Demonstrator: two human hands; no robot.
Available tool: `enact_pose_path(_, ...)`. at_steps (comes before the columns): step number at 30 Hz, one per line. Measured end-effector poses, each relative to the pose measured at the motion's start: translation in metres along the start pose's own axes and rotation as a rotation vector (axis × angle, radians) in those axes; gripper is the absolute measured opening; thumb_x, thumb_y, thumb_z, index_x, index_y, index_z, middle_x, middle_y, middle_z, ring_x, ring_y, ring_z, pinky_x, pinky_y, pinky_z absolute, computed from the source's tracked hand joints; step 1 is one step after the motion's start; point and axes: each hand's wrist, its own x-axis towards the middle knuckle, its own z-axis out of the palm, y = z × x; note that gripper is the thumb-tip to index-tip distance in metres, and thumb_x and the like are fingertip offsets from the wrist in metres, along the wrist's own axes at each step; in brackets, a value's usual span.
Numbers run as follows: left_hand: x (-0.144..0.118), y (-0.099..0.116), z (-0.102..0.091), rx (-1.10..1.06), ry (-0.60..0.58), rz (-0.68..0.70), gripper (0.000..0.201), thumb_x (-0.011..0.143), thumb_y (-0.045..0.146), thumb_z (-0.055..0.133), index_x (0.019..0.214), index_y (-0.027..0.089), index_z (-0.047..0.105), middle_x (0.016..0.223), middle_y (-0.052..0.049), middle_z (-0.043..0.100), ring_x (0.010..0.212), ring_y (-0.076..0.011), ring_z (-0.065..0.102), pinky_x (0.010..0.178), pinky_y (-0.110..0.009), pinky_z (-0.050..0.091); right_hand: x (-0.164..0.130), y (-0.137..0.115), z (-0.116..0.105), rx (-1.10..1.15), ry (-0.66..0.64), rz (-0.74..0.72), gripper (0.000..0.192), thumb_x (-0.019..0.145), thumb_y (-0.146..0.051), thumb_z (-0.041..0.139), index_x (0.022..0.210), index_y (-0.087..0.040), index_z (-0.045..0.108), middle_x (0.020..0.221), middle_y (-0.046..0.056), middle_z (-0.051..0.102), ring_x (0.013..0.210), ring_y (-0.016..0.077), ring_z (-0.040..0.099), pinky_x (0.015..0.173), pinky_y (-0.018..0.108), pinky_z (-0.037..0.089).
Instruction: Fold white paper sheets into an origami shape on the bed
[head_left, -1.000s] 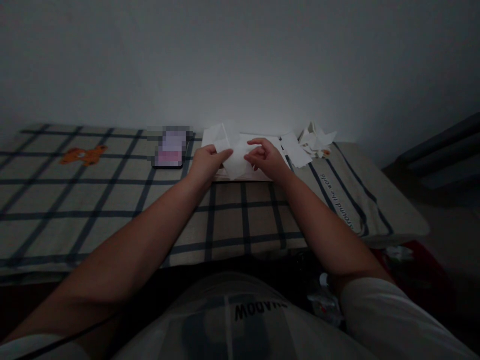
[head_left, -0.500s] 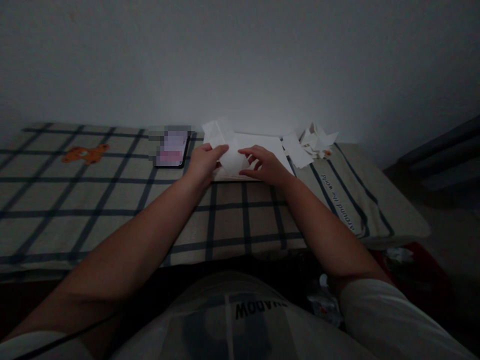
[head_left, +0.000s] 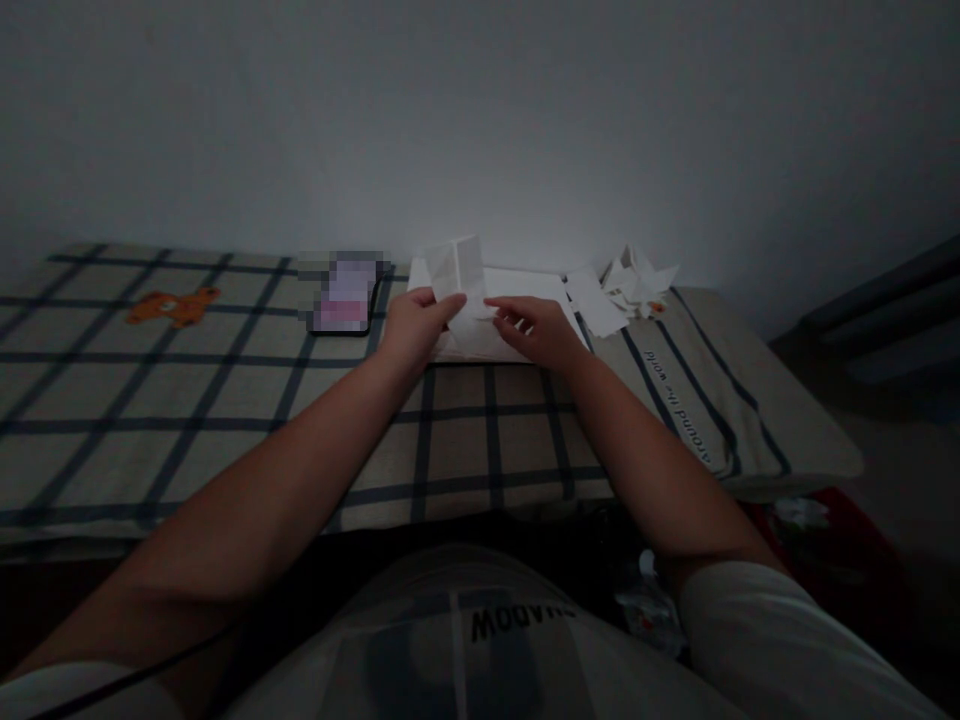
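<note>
A piece of folded white paper (head_left: 465,270) with a crease down its upper part is held up over a flat white pad or stack of sheets (head_left: 525,283). My left hand (head_left: 416,325) pinches it from the left, thumb on top. My right hand (head_left: 536,328) is at the paper's right edge, thumb and forefinger closed on a small corner of it. The paper's lower part lies between my hands, and the fingers behind it are hidden.
Folded white paper shapes (head_left: 636,285) and a loose paper strip (head_left: 596,303) lie to the right. A phone (head_left: 343,295) lies left on the checked cloth (head_left: 225,385), which has an orange bear print (head_left: 172,307). A wall (head_left: 480,120) rises behind; a red container (head_left: 855,550) stands below right.
The paper has turned more upright and shifted slightly right. My right fingers have gone from spread apart to drawn together at its right edge.
</note>
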Motion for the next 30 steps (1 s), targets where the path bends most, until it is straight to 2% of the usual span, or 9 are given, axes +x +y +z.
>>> enact_pose_path(3, -0.0022, 0.0008, 0.0012, -0.034, -0.02, 0.05, 0.03, 0.062, 0.036, 0.078, 0.082, 0.013, 0.073, 0.08, -0.005, 0.073, 0.069, -0.0169, 0.065, 0.066, -0.029, 0.052, 0.0002, -0.0013, -0.0004, -0.005, 0.05, 0.017, 0.032, 0.09, -0.033, 0.054, 0.114, -0.017, 0.069, 0.096, 0.007, 0.073, 0.076, 0.0138, 0.062, 0.066, 0.029, 0.05)
enact_pose_path(7, -0.0039, 0.0017, 0.0027, -0.031, -0.042, 0.047, 0.029, 0.062, 0.034, 0.078, 0.082, 0.013, 0.074, 0.08, -0.006, 0.074, 0.068, -0.0169, 0.065, 0.064, -0.028, 0.052, 0.0019, -0.0003, 0.0022, 0.022, 0.05, 0.003, 0.026, 0.087, -0.035, 0.06, 0.104, -0.017, 0.067, 0.106, 0.009, 0.07, 0.082, 0.0158, 0.063, 0.065, 0.029, 0.049)
enact_pose_path(12, -0.0039, 0.0018, 0.002, 0.0, -0.059, 0.056, 0.029, 0.063, 0.036, 0.079, 0.081, 0.014, 0.074, 0.082, -0.007, 0.074, 0.069, -0.0175, 0.065, 0.065, -0.029, 0.052, 0.0029, -0.004, 0.0038, 0.028, 0.101, 0.041, 0.02, 0.089, -0.04, 0.058, 0.09, -0.02, 0.063, 0.094, 0.006, 0.068, 0.084, 0.0175, 0.06, 0.069, 0.031, 0.049)
enact_pose_path(17, -0.0041, 0.0024, 0.0013, 0.028, -0.088, 0.062, 0.03, 0.063, 0.037, 0.08, 0.079, 0.013, 0.074, 0.08, -0.006, 0.074, 0.071, -0.0185, 0.065, 0.067, -0.029, 0.052, 0.0021, -0.0047, 0.0031, 0.068, 0.188, 0.114, 0.022, 0.089, -0.043, 0.059, 0.087, -0.021, 0.061, 0.087, 0.004, 0.066, 0.074, 0.0161, 0.057, 0.07, 0.032, 0.048)
enact_pose_path(24, -0.0053, 0.0028, 0.0024, 0.007, -0.128, 0.074, 0.031, 0.064, 0.038, 0.08, 0.082, 0.013, 0.075, 0.082, -0.007, 0.075, 0.074, -0.019, 0.067, 0.072, -0.032, 0.054, 0.0045, -0.0006, 0.0059, 0.187, 0.257, 0.23, 0.016, 0.082, -0.035, 0.065, 0.081, -0.019, 0.061, 0.075, 0.002, 0.062, 0.068, 0.015, 0.055, 0.066, 0.032, 0.045)
enact_pose_path(30, -0.0096, 0.0055, 0.004, 0.004, -0.128, 0.085, 0.029, 0.067, 0.038, 0.079, 0.082, 0.014, 0.074, 0.083, -0.007, 0.075, 0.074, -0.0187, 0.068, 0.073, -0.033, 0.056, 0.0045, -0.0083, 0.005, 0.197, 0.287, 0.247, 0.013, 0.079, -0.03, 0.066, 0.076, -0.019, 0.06, 0.073, 0.001, 0.062, 0.066, 0.0142, 0.053, 0.067, 0.032, 0.045)
